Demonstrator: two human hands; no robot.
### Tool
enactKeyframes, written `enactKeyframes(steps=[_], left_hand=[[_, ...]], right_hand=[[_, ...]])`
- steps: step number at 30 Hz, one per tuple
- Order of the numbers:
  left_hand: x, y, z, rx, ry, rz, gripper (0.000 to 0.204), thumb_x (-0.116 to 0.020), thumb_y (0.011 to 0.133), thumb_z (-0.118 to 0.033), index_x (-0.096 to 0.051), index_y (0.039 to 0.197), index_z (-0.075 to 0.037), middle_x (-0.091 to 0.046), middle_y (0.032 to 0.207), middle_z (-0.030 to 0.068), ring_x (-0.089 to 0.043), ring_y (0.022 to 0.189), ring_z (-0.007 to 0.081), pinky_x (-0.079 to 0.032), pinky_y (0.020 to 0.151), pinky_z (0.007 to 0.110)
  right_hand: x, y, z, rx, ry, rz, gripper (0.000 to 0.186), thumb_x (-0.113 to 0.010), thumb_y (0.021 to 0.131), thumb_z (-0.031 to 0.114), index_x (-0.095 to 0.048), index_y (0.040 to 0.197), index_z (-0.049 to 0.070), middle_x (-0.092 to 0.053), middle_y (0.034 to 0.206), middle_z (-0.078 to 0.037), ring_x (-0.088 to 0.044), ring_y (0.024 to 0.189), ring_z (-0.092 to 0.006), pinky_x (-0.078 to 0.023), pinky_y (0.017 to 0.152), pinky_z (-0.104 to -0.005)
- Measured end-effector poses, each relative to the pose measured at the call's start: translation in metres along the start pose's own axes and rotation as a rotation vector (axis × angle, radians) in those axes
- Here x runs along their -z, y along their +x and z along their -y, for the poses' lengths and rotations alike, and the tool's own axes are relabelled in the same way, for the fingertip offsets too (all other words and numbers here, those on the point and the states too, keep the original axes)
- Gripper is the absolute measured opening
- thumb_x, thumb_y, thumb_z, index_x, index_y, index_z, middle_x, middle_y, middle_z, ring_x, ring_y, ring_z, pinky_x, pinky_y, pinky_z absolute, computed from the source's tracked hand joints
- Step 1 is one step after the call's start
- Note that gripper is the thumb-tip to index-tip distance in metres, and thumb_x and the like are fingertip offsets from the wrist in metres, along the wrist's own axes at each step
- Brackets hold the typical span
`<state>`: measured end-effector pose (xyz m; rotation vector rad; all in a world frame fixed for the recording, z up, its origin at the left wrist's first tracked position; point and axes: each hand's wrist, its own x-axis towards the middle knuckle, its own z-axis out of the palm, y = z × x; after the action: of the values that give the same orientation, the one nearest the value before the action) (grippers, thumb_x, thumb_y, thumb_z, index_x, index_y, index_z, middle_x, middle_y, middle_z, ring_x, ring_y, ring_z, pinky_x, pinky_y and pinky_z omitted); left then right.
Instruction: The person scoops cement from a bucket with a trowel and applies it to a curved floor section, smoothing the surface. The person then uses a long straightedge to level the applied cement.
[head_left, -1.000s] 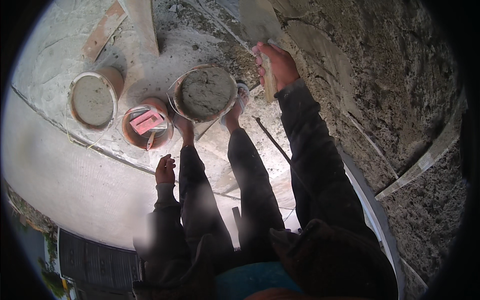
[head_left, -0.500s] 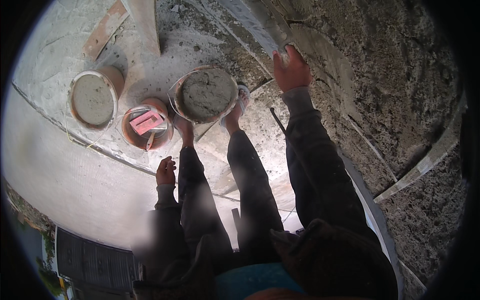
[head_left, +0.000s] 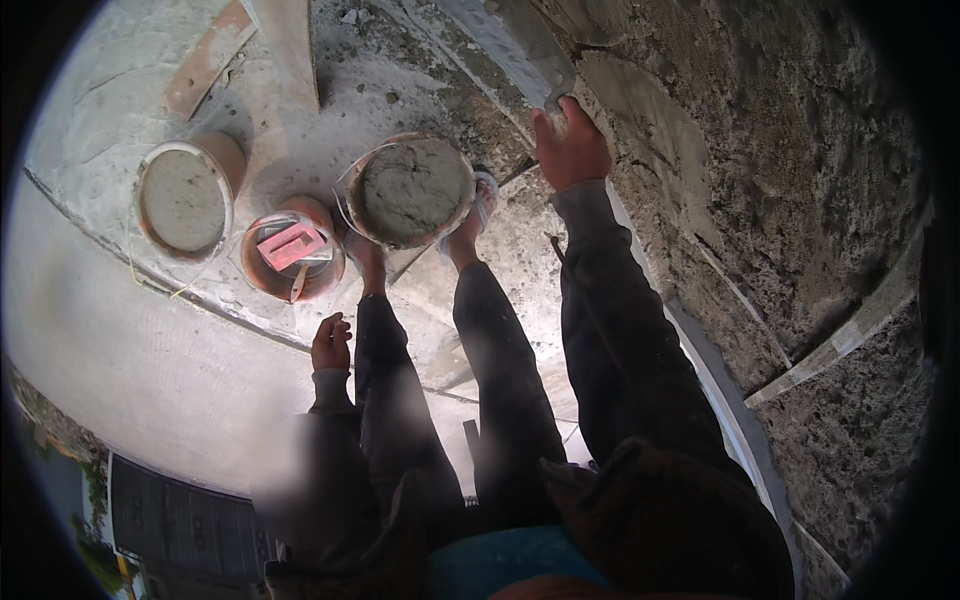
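My right hand (head_left: 573,148) reaches forward to the end of a smooth grey plastered edge (head_left: 520,55) beside the rough wall. Its thumb and forefinger are apart at that edge; the other fingers are mostly hidden, and no tool shows in it. Low on the left, my left hand (head_left: 331,343) hangs by my leg with loosely bent fingers and nothing visible in them. A bucket of grey mortar (head_left: 415,190) stands at my feet. Left of it, a smaller bucket (head_left: 265,272) holds a pink float (head_left: 291,245) and a brush (head_left: 299,284).
Farther left stands another bucket of grey mix (head_left: 184,201). Boards (head_left: 210,62) lie on the stained concrete floor beyond the buckets. Rough, partly plastered wall (head_left: 790,170) fills the right side. A dark panelled structure (head_left: 190,510) shows at the lower left.
My right hand has shifted slightly left and down along the plastered edge, its forearm moving with it. The left hand and the buckets look unchanged.
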<state>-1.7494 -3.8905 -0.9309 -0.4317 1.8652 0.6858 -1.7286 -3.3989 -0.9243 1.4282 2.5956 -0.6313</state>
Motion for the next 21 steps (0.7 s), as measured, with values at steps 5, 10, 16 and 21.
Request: enactKeyframes(steps=[5, 10, 16, 21], left_hand=[[-0.002, 0.003, 0.005, -0.013, -0.055, 0.005, 0.028, -0.051, 0.097, -0.018, -0.060, 0.117, 0.000, -0.068, 0.090, 0.0091, -0.064, 0.077, 0.0137, -0.051, 0.073, 0.028], [0.002, 0.005, 0.001, -0.005, -0.014, -0.021, 0.029, -0.051, 0.097, -0.018, -0.061, 0.117, -0.001, -0.068, 0.090, 0.0095, -0.065, 0.077, 0.0144, -0.052, 0.072, 0.028], [0.003, 0.007, 0.001, -0.014, 0.004, -0.016, 0.030, -0.051, 0.097, -0.019, -0.061, 0.117, 0.000, -0.068, 0.089, 0.0096, -0.065, 0.077, 0.0148, -0.052, 0.072, 0.028], [0.000, 0.006, 0.005, -0.012, -0.039, 0.002, 0.030, -0.051, 0.097, -0.019, -0.059, 0.121, -0.002, -0.066, 0.089, 0.0059, -0.061, 0.074, 0.0110, -0.045, 0.062, 0.024]], right_hand=[[-0.008, -0.001, 0.013, 0.098, 0.019, 0.048, 0.042, -0.067, 0.084, 0.038, -0.063, 0.114, 0.009, -0.067, 0.106, -0.016, -0.064, 0.099, -0.0352, -0.052, 0.081, -0.0432], [-0.027, 0.033, -0.003, 0.053, 0.037, -0.131, 0.039, -0.066, 0.084, 0.037, -0.061, 0.114, 0.013, -0.066, 0.106, -0.013, -0.064, 0.099, -0.0339, -0.052, 0.080, -0.0449], [-0.008, 0.032, 0.007, -0.057, 0.041, -0.164, 0.041, -0.065, 0.085, 0.037, -0.060, 0.118, 0.012, -0.065, 0.113, -0.014, -0.063, 0.102, -0.0345, -0.051, 0.084, -0.0448], [0.029, 0.027, 0.009, -0.032, 0.126, -0.184, 0.048, -0.071, 0.083, 0.039, -0.064, 0.113, 0.003, -0.067, 0.107, -0.021, -0.066, 0.099, -0.0345, -0.051, 0.084, -0.0396]])
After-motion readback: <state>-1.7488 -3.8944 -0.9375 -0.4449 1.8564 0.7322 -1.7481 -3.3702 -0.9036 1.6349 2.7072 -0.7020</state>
